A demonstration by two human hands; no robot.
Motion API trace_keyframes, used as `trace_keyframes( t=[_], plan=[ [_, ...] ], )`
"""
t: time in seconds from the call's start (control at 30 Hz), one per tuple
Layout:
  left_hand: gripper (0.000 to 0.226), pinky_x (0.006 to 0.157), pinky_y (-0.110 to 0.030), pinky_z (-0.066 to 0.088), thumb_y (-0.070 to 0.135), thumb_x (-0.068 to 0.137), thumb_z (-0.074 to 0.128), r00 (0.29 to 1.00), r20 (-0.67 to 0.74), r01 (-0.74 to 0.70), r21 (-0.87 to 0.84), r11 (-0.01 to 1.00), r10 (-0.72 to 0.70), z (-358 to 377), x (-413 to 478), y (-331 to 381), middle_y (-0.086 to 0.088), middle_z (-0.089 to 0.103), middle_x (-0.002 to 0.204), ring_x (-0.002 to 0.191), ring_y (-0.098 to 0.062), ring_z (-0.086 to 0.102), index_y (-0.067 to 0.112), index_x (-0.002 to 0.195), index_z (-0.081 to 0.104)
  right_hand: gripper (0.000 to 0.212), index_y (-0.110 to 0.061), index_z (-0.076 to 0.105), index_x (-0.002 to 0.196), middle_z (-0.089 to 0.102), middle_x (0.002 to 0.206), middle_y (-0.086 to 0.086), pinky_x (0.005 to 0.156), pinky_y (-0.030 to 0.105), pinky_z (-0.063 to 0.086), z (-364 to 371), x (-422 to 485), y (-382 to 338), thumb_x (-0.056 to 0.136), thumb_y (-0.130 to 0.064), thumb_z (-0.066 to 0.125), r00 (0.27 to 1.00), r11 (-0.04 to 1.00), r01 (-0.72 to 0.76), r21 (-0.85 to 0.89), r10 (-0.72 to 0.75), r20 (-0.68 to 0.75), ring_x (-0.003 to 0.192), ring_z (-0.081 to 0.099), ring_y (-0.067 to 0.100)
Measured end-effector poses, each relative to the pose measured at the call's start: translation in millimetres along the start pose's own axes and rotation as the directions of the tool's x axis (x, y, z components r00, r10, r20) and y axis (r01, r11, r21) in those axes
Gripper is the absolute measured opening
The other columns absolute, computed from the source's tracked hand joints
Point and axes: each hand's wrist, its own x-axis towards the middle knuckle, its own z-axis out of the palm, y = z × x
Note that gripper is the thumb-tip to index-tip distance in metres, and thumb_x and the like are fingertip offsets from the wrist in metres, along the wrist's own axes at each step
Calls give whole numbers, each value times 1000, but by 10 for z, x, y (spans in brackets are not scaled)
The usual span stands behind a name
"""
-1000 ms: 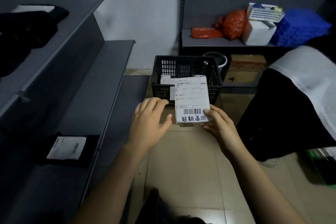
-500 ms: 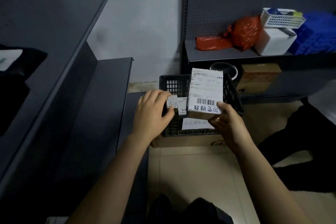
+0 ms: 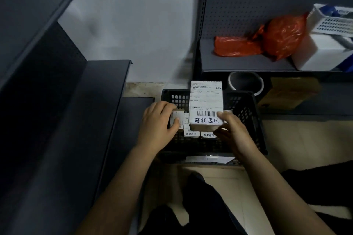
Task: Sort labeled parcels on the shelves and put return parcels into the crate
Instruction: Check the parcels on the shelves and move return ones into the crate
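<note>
So, the parcel [image 3: 206, 101] with the barcode and black handwriting on its white label is up over the crate [image 3: 246, 112], not down in it yet. The right hand [image 3: 233, 131] has it by the near right corner. Its thumb [image 3: 222, 115] is pressed flat on the label just right of the barcode and the other fingers [image 3: 219, 130] are curled under the bottom edge, so the corner is clamped between them. The parcel is tilted with the label facing the camera, and its top end reaches past the crate's far rim in this view.

The left hand [image 3: 158, 122] is inside the crate on the left side, on a small parcel [image 3: 178, 118]. Fingers are curled over its top edge and the thumb lies on its labelled face, so it's gripping that one. It sits just left of the held parcel, can't tell if they touch. Two more labelled parcels [image 3: 208, 135] lie in the crate right below, with the same handwriting.

The crate is black with mesh walls. It sits low between the dark shelves [image 3: 107, 86] at left and a back shelf carrying an orange bag [image 3: 277, 40] and a white box [image 3: 321, 53].
</note>
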Motion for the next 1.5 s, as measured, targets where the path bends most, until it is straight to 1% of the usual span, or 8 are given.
trace_keyframes(
  t=[0.37,0.67,0.87,1.13,1.2,1.3,1.4,1.5],
  plan=[
    [30,84,-38,48,29,85,60,926,216,338,-105,935,-311,1292,-33,-402,-1,61,108,100,-23,55,15,111,63,40,-29,65,111,71,112,-4,87,34,53,-156,1184,709,77,-47,73,949,939,-312,-143,314,-8,104,66,16],
    [49,98,-35,47,41,96,52,624,602,746,-270,609,-498,2494,-109,-838,6,51,136,118,-10,52,31,143,40,45,-27,47,133,63,124,1,73,31,52,-76,2069,1776,91,-34,63,842,829,-522,-200,538,31,110,62,21],
    [43,87,-28,45,24,95,54,463,727,783,-68,618,-506,3085,-291,-1167,-2,54,132,113,-16,54,19,136,46,21,-27,61,115,68,103,-3,83,35,45,-110,2532,2395,97,-23,51,591,606,-698,-383,789,171,92,58,14],
    [74,100,-27,38,9,89,54,170,914,644,181,743,-369,3395,-170,-1566,-8,37,147,128,-23,44,19,153,18,26,-11,55,123,67,102,1,78,32,56,55,2982,2798,97,-11,56,555,538,-617,-574,815,167,88,64,14],
    [81,103,-26,35,7,90,55,131,922,631,207,748,-365,3440,-177,-1581,-7,31,152,133,-23,39,16,155,8,41,-7,52,131,66,115,9,90,40,55,104,3024,2867,91,-6,62,596,488,-493,-721,792,129,100,65,24],
    [87,112,-32,32,11,89,57,67,930,608,249,754,-361,3524,-241,-1610,-9,20,158,139,-26,30,15,155,1,64,-8,41,143,57,133,13,91,30,44,176,2992,2917,85,-11,68,669,392,-333,-858,739,78,117,56,28],
    [90,115,-36,28,15,91,57,-2,935,567,292,770,-354,3586,-299,-1608,-11,6,161,143,-29,23,15,155,-7,74,-12,31,149,53,138,12,88,28,40,172,2962,3023,84,-12,68,675,396,-333,-856,734,77,120,53,27],
    [88,113,-33,27,12,93,54,-8,933,562,301,770,-359,3601,-290,-1548,-10,-6,161,144,-30,20,18,154,-8,76,-13,33,148,53,138,12,101,36,43,135,2970,3094,82,-14,70,669,405,-314,-859,736,103,122,53,28]
  ],
)
